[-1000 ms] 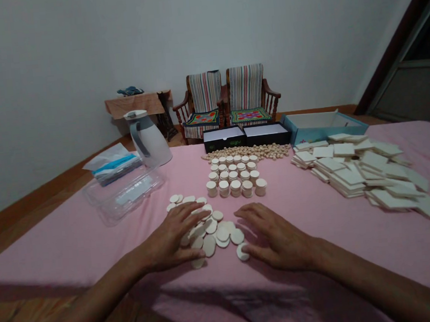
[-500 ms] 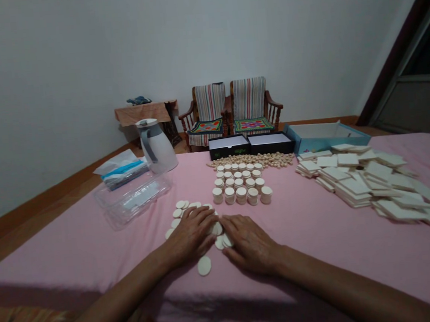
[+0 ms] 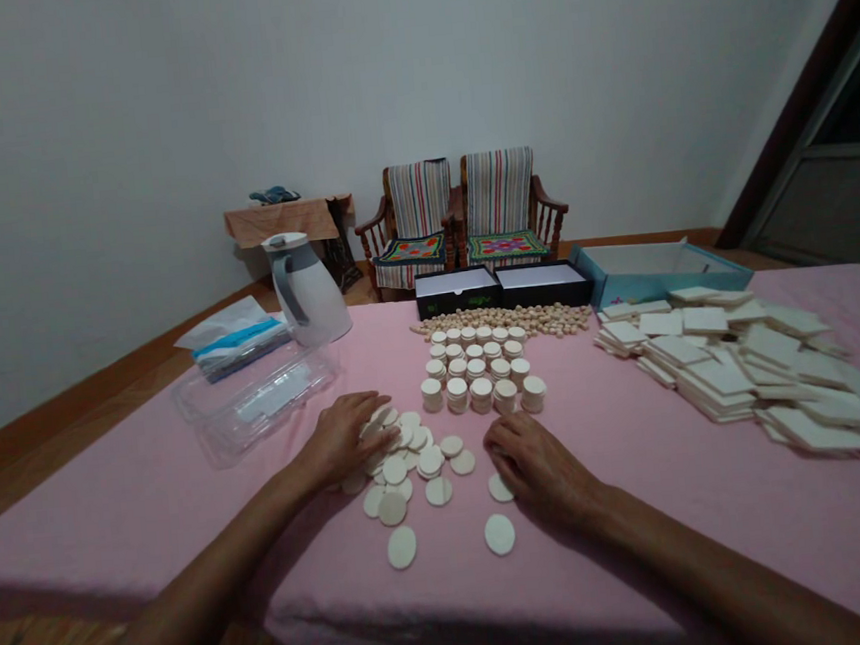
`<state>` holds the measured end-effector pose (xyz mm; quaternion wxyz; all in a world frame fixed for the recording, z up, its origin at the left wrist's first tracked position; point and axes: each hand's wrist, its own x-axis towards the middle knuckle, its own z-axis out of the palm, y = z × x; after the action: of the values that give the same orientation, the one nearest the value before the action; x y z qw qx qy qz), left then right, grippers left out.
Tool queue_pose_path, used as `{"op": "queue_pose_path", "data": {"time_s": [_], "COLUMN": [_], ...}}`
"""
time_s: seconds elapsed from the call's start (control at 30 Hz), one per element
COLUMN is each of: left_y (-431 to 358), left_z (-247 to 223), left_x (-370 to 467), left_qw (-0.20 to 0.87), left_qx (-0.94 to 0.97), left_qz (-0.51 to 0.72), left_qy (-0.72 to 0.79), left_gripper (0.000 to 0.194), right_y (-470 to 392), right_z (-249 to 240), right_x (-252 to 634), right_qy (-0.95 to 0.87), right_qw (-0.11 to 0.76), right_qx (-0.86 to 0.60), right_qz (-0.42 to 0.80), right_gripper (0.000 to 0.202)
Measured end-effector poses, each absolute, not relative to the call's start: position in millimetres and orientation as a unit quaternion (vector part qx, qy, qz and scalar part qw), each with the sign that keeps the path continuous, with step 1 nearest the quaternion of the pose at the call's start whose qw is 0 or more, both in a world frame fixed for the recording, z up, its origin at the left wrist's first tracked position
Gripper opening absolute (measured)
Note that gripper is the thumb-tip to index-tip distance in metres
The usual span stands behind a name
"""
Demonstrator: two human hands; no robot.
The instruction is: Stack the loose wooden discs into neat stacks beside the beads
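Note:
Loose pale round discs point(image 3: 410, 440), thin and coin-like, lie spread on the pink cloth in front of me. My left hand point(image 3: 344, 437) rests at the left side of this heap, its fingers stretched over the discs and touching them. Off to the right, my right hand point(image 3: 544, 465) is down at the cloth with fingers curled in, and what is under them is hidden. A single disc point(image 3: 500, 488) shows partly beneath its thumb side, and another disc point(image 3: 500, 534) lies nearer me. Beyond the hands stand rows of stacked discs point(image 3: 481, 393).
Small wooden beads point(image 3: 505, 320) lie behind the stacks, before two black boxes point(image 3: 459, 304). Square pale tiles point(image 3: 720, 372) are heaped at right, near a blue box point(image 3: 659, 277). A clear plastic tray point(image 3: 263, 402), tissue pack point(image 3: 240, 347) and white jug point(image 3: 314, 297) stand left.
My hands have moved apart, left hand to the left and right hand to the right. The discs gathered between them are now spread out, with a few farther right.

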<state>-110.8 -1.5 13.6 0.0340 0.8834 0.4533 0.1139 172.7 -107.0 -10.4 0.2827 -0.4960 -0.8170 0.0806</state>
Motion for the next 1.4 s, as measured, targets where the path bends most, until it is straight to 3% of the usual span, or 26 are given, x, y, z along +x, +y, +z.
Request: {"op": "queue_pose_path", "data": {"time_s": [0.13, 0.43, 0.63, 0.73, 1.07, 1.4], "left_y": [-3, -16, -14, -17, -18, -14], "left_z": [15, 8, 4, 6, 11, 9], "left_x": [-112, -88, -81, -78, -74, -70], "left_qw": [0.062, 0.056, 0.043, 0.035, 0.069, 0.137], "left_qx": [0.867, 0.894, 0.904, 0.904, 0.882, 0.865], "left_qz": [0.047, 0.075, 0.079, 0.089, 0.155, 0.204], "left_qy": [0.493, 0.438, 0.417, 0.416, 0.440, 0.438], "left_gripper": [0.079, 0.077, 0.082, 0.078, 0.057, 0.051], "right_y": [-109, -110, -121, -125, -121, -123], "right_z": [-14, -17, -4, 1, -6, -6], "right_x": [174, 174, 172, 170, 165, 163], "right_qy": [-0.807, -0.804, -0.852, -0.868, -0.843, -0.834], "right_qw": [0.328, 0.353, 0.283, 0.247, 0.239, 0.231], "right_qx": [-0.483, -0.466, -0.421, -0.411, -0.475, -0.499], "right_qz": [0.092, 0.111, 0.132, 0.132, 0.086, 0.044], "right_gripper": [0.015, 0.017, 0.070, 0.081, 0.027, 0.008]}}
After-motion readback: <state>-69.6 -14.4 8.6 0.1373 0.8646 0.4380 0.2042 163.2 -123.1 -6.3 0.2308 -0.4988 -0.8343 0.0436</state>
